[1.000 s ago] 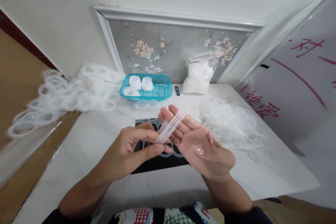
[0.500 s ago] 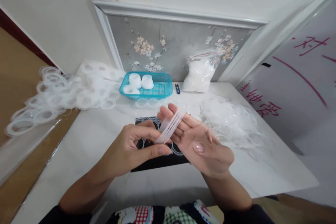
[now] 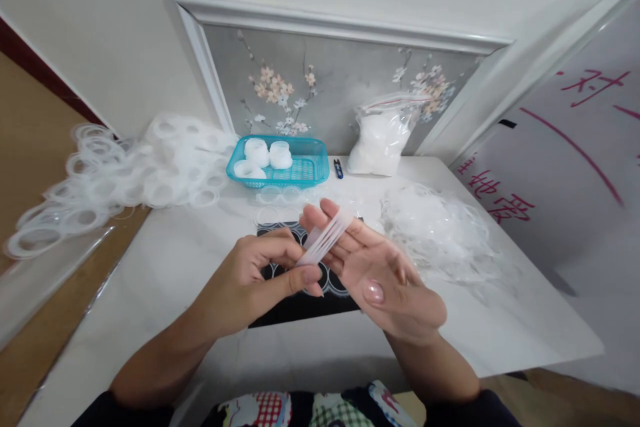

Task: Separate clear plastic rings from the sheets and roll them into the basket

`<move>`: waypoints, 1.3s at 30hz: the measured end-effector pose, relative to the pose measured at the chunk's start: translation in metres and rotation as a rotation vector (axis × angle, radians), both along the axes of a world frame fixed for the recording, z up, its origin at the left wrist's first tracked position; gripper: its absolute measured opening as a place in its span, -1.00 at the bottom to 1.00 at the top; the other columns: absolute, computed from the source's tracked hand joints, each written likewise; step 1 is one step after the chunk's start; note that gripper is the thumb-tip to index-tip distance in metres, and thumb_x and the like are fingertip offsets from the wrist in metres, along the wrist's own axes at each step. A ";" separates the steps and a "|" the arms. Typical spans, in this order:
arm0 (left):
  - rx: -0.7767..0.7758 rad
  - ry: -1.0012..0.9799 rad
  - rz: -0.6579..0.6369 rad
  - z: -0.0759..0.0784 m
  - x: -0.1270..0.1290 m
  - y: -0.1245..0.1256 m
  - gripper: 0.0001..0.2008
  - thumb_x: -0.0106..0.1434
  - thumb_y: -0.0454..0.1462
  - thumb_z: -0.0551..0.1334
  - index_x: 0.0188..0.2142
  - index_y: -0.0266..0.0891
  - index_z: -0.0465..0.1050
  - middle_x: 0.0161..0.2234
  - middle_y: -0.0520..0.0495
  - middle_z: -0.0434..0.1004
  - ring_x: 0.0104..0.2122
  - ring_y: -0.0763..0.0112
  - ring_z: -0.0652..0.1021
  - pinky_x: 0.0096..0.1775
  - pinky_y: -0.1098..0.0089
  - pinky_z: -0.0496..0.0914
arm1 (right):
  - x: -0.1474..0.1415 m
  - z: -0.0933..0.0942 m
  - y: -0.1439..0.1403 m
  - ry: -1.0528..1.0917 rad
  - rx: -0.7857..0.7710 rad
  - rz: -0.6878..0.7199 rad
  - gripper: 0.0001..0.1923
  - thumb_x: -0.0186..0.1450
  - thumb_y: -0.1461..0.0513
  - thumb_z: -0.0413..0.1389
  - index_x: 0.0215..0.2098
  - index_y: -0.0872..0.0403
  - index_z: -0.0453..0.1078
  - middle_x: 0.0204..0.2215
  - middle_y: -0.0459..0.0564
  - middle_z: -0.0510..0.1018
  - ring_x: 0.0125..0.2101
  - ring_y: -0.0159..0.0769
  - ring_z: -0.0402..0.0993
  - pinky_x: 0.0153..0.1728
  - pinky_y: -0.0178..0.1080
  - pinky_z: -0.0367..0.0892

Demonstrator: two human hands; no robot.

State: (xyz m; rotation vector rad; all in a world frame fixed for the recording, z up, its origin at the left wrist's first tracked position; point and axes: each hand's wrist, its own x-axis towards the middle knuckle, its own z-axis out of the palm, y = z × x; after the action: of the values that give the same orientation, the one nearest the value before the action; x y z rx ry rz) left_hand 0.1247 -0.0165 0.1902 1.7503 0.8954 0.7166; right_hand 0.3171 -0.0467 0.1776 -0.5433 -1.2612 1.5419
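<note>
Both hands are up over the middle of the white surface (image 3: pixel 165 260). The left hand (image 3: pixel 260 277) pinches the near end of a bundle of thin clear plastic strips (image 3: pixel 325 238) between thumb and fingers, while the right hand (image 3: pixel 380 273) lies open, palm up, with the strips resting across its fingers. A dark patterned mat (image 3: pixel 300 293) sits right under them. Around: a teal basket (image 3: pixel 305 173) with white round caps (image 3: pixel 265 155), small blue snips (image 3: pixel 339 169), a zip bag of white stuff (image 3: pixel 380 137), a heap of clear plastic (image 3: pixel 440 227) just right, and white rings (image 3: pixel 125 177) piled left.
</note>
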 end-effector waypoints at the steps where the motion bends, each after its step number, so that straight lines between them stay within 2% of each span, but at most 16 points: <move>1: -0.002 0.000 -0.006 0.000 0.000 0.000 -0.74 0.27 -0.10 0.27 -0.44 -0.17 0.59 -0.40 -0.02 0.53 -0.34 0.38 0.51 -0.20 0.36 0.39 | 0.000 0.000 0.000 -0.003 -0.002 -0.006 -0.33 0.22 0.01 0.19 0.27 -0.15 0.19 0.27 -0.04 0.29 0.31 -0.07 0.08 0.26 0.07 0.13; 5: 0.002 0.000 -0.024 0.002 0.000 0.000 -0.76 0.29 -0.12 0.25 -0.39 -0.16 0.61 -0.39 -0.02 0.54 -0.33 0.38 0.51 -0.25 0.39 0.38 | 0.000 -0.001 0.000 -0.003 -0.006 -0.046 -0.27 0.20 -0.01 0.21 0.29 -0.08 0.19 0.27 0.05 0.29 0.29 -0.01 0.13 0.23 0.12 0.16; 9: -0.013 -0.003 -0.032 0.001 0.000 0.000 -0.76 0.30 -0.11 0.23 -0.33 -0.15 0.62 -0.36 -0.04 0.54 -0.30 0.34 0.51 -0.23 0.35 0.41 | 0.000 -0.001 0.000 -0.048 -0.015 -0.104 -0.24 0.16 -0.06 0.23 0.27 -0.08 0.21 0.26 0.06 0.30 0.27 0.02 0.17 0.19 0.13 0.22; 15: -0.015 0.005 -0.062 -0.003 -0.001 0.001 -0.82 0.29 -0.16 0.25 -0.25 -0.15 0.62 -0.32 -0.05 0.54 -0.26 0.33 0.52 -0.19 0.33 0.41 | 0.001 -0.004 0.001 -0.066 -0.006 -0.072 -0.22 0.18 -0.07 0.20 0.31 -0.09 0.15 0.28 0.04 0.27 0.27 0.02 0.17 0.18 0.13 0.23; 22: 0.087 0.134 -0.082 -0.007 0.000 0.002 -0.82 0.30 -0.26 0.21 -0.18 -0.07 0.60 -0.28 -0.01 0.50 -0.25 0.37 0.50 -0.19 0.36 0.39 | 0.005 -0.008 0.000 -0.045 0.016 -0.088 -0.36 0.24 -0.04 0.17 0.25 -0.13 0.24 0.23 0.02 0.35 0.26 0.02 0.20 0.15 0.17 0.26; 25: 0.213 0.195 0.011 -0.010 0.002 0.006 -0.76 0.28 -0.30 0.19 -0.12 -0.06 0.58 -0.34 0.00 0.44 -0.31 0.37 0.48 -0.21 0.34 0.40 | 0.005 -0.011 0.000 -0.116 0.078 -0.178 -0.53 0.27 -0.01 0.17 0.13 -0.18 0.38 0.09 -0.02 0.51 0.25 0.00 0.21 0.18 0.18 0.22; 28: 0.318 0.206 0.137 -0.011 0.001 0.010 -0.71 0.29 -0.29 0.16 -0.04 -0.07 0.54 -0.33 -0.02 0.41 -0.31 0.37 0.46 -0.20 0.32 0.41 | 0.002 -0.012 0.000 -0.259 0.225 -0.313 -0.79 0.29 0.10 0.17 -0.11 -0.21 0.54 -0.26 -0.10 0.67 0.21 -0.06 0.26 0.27 0.17 0.05; 31: 0.274 0.083 0.163 -0.008 -0.003 0.011 -0.67 0.30 -0.28 0.17 0.05 -0.07 0.49 -0.22 -0.07 0.46 -0.19 0.32 0.47 -0.06 0.26 0.40 | -0.004 -0.012 0.003 -0.456 0.321 -0.398 -0.88 0.29 0.16 0.17 -0.29 -0.17 0.58 -0.41 -0.14 0.66 0.07 -0.07 0.40 0.31 0.20 -0.14; 33: 0.149 -0.061 0.076 -0.005 -0.006 0.009 -0.65 0.29 -0.26 0.21 0.07 -0.09 0.48 -0.16 -0.09 0.51 -0.11 0.28 0.48 0.00 0.23 0.37 | -0.008 -0.011 0.007 -0.594 0.348 -0.364 -0.87 0.29 0.19 0.17 -0.29 -0.15 0.58 -0.36 -0.14 0.65 0.00 -0.08 0.45 0.30 0.22 -0.14; 35: 0.017 -0.197 -0.023 -0.003 -0.008 0.008 -0.69 0.27 -0.21 0.27 0.01 -0.11 0.53 -0.18 -0.10 0.55 -0.12 0.26 0.49 -0.02 0.25 0.38 | -0.011 -0.012 0.011 -0.664 0.351 -0.296 -0.78 0.28 0.23 0.15 -0.13 -0.14 0.55 -0.20 -0.10 0.64 0.03 -0.09 0.44 0.25 0.20 0.03; 37: -0.054 -0.252 -0.046 -0.003 -0.008 0.008 -0.80 0.26 -0.17 0.29 -0.16 -0.14 0.61 -0.30 -0.08 0.57 -0.24 0.32 0.50 -0.13 0.32 0.40 | -0.012 -0.016 0.013 -0.615 0.312 -0.261 -0.63 0.30 0.24 0.13 0.07 -0.14 0.44 0.04 -0.04 0.54 0.14 -0.08 0.36 0.21 0.14 0.17; 39: -0.047 -0.223 -0.016 -0.003 -0.009 0.009 -0.81 0.27 -0.15 0.29 -0.35 -0.17 0.63 -0.42 -0.04 0.53 -0.36 0.40 0.46 -0.25 0.38 0.37 | -0.012 -0.021 0.013 -0.444 0.249 -0.251 -0.49 0.33 0.23 0.13 0.23 -0.17 0.28 0.20 -0.02 0.39 0.23 -0.08 0.26 0.22 0.11 0.18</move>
State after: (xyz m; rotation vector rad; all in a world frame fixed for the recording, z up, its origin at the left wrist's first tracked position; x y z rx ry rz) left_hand 0.1159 -0.0077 0.1871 1.5979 0.7394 0.8548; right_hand 0.3051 -0.0341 0.1569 -0.8750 -1.6227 1.0670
